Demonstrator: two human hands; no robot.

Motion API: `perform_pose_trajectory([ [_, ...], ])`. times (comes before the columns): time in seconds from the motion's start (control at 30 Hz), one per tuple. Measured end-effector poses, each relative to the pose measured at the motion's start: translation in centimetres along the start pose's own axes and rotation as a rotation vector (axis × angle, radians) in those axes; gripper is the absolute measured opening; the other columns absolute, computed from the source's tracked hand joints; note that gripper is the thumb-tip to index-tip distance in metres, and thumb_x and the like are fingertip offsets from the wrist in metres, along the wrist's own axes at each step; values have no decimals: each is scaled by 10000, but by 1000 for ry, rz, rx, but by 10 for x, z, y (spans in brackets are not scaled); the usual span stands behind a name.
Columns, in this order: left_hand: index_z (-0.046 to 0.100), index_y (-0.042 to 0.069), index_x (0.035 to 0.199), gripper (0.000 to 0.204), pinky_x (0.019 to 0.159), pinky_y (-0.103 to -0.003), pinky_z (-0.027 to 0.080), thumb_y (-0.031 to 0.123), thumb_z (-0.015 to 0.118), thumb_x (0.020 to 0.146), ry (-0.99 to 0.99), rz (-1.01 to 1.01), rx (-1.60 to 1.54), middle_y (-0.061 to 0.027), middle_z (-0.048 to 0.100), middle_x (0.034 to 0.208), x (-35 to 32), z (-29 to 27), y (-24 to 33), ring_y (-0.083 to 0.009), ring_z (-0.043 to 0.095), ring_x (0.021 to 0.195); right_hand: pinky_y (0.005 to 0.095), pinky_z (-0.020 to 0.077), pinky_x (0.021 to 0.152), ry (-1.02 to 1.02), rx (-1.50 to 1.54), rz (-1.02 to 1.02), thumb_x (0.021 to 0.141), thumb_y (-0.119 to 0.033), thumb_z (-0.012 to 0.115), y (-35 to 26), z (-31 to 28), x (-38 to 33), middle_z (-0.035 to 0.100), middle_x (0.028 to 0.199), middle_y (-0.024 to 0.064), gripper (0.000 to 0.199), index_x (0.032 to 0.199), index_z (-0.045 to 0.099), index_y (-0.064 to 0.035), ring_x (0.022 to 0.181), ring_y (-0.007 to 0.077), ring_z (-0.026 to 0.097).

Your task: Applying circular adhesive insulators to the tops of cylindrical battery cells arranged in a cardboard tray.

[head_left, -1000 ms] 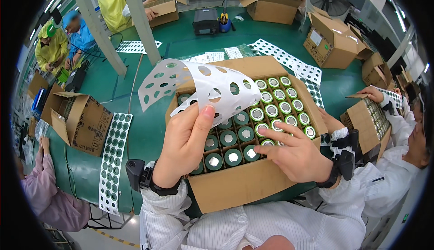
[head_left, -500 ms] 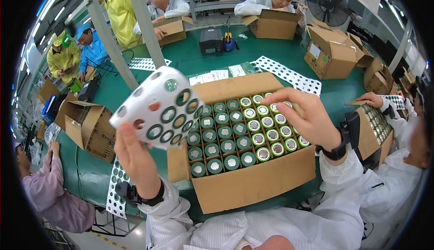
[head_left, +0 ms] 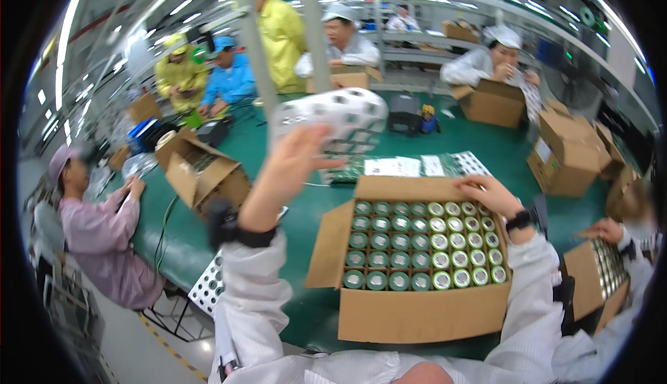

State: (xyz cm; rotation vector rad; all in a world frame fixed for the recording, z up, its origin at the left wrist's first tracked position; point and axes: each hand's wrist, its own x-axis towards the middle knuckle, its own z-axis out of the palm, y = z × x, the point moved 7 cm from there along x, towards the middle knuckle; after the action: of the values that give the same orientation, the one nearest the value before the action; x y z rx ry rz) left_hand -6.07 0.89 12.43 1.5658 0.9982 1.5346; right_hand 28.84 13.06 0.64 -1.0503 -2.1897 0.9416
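Note:
In front of me is an open cardboard box with rows of upright cylindrical battery cells. Those on the left have dark green ring tops; those on the right are bright green cells with pale metal ends. Cardboard dividers separate them. Raised left of the box, my left hand is blurred, its thumb and fingers spread. A curled white perforated sticker sheet hangs in the air just beyond those fingers; I see no clear grip on it. Over the box's far right corner, my right hand bends its parted fingers by the back flap.
Bagged green material with white papers lies behind the box. A second perforated sheet is at the left table edge. Cartons stand left and right. A black device sits at the back. Co-workers surround the green table.
My left hand has swung up and forward with the sheet, its fingers now apart. My right hand has moved from above the cells to the box's far right corner. The view has turned left.

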Motion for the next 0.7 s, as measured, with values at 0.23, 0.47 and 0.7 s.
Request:
perform_pose_trajectory([
  [0.23, 461, -1, 1345, 395, 952, -343, 521, 234, 454, 1027, -245, -83, -279, -85, 536, 1284, 48, 84, -71, -190, 540, 1155, 273, 457, 918, 187, 341, 12, 965, -178, 531, 35, 4, -11, 705, 1038, 99, 271, 1026, 688, 34, 974, 156, 631],
  [0.47, 437, 23, 1372, 394, 990, -329, 486, 232, 416, 1039, -258, -136, -330, -92, 516, 1305, 56, 146, -135, -186, 521, 1175, 323, 530, 754, 391, 829, 187, 986, -275, 491, 95, 4, -12, 700, 842, 177, 380, 783, 623, 18, 755, 212, 671],
  [0.7, 435, 8, 1372, 406, 1006, -323, 472, 246, 399, 1044, -255, -99, -435, -83, 496, 1329, 48, 142, -121, -172, 518, 1183, 324, 524, 685, 445, 942, 332, 961, -293, 518, 96, 8, -18, 676, 754, 114, 335, 720, 574, -68, 669, 196, 636],
])
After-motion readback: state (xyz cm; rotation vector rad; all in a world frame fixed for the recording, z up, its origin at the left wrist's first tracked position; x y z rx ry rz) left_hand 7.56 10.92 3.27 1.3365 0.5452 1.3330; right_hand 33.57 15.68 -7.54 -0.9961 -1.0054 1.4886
